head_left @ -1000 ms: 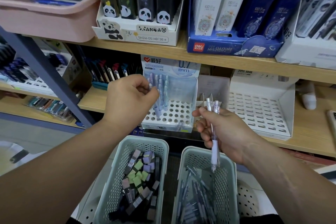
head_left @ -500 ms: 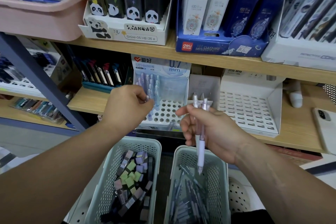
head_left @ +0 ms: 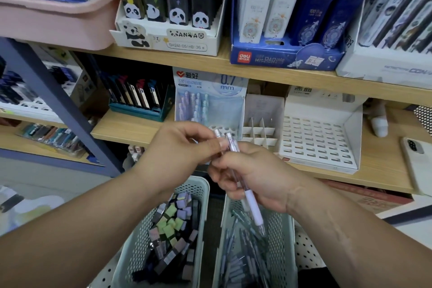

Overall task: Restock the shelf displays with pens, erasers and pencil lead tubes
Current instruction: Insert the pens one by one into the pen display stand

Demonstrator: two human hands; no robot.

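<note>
Right hand [head_left: 254, 180] grips pens [head_left: 251, 206]; left hand [head_left: 177, 152] pinches their tops

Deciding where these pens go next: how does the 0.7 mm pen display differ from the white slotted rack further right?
The 0.7 mm pen display has a blue printed backing and round holes; the white slotted rack is plain with rectangular slots. The display holds pens at its left; the rack's slots show none. Both sit on the same wooden shelf.
</note>
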